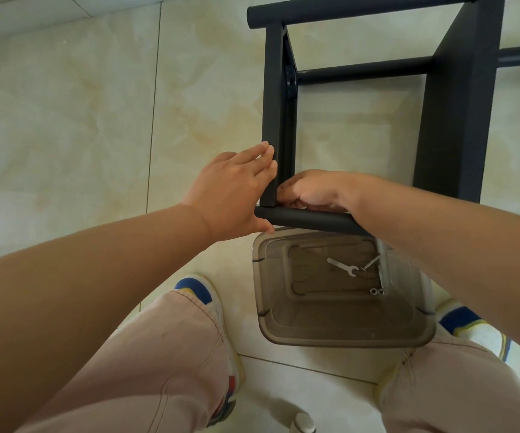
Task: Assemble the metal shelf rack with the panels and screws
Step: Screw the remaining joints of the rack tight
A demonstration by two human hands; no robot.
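A dark metal rack frame (449,114) stands on the tiled floor in front of me, with round cross bars (362,70) between flat uprights. My left hand (233,192) lies with straight fingers against the outer face of the left upright (272,89), its thumb under the end of the nearest round bar (312,218). My right hand (315,190) is curled at the corner where that upright meets the near bar, fingertips pinching something small that is hidden.
A clear plastic bin (340,332) sits on the floor between my feet, holding a small flat wrench (343,267), a long screw (371,262) and nuts (376,291). My knees and shoes frame the bin. Open tiled floor (80,120) stretches to the left.
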